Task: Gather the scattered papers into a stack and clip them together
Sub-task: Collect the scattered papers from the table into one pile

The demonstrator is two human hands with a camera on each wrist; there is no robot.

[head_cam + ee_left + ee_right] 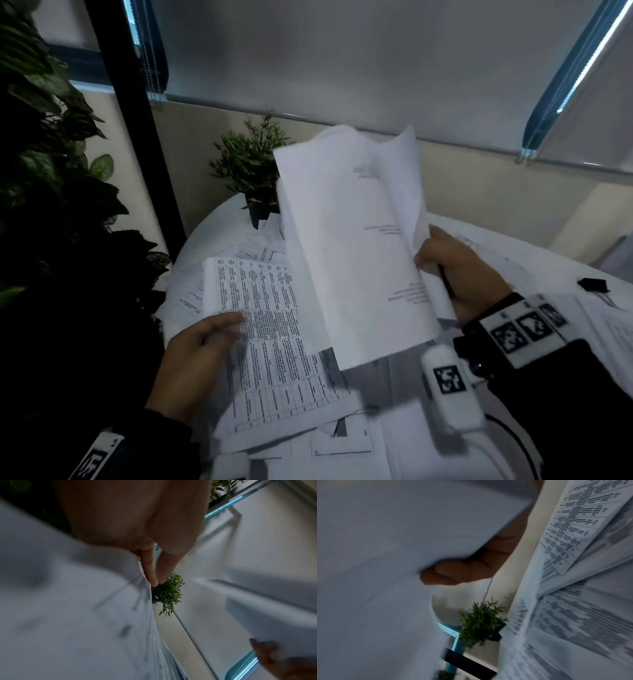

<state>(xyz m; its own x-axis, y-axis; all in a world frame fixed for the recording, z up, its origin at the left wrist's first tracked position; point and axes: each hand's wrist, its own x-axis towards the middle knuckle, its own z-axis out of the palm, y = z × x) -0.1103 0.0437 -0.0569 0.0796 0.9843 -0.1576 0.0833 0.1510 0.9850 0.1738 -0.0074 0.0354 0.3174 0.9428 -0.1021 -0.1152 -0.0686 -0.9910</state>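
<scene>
My left hand [202, 346] holds a stack of printed table sheets [274, 342] at its left edge, thumb on top, low over the table. The left wrist view shows its fingers [149, 566] along the edge of those sheets [68, 601]. My right hand [459, 270] grips a bundle of mostly blank white papers [352, 240], lifted and tilted upright above the printed stack. In the right wrist view its curled fingers [462, 569] wrap round this bundle [385, 547], with the printed sheets [573, 574] to the right. A black binder clip [592, 285] lies on the table at the far right.
More loose sheets [342, 445] lie under and around the stack on the round white table [212, 233]. A small potted plant [253, 171] stands at the table's back, just behind the lifted bundle. A large leafy plant [51, 171] fills the left side. Window blinds hang behind.
</scene>
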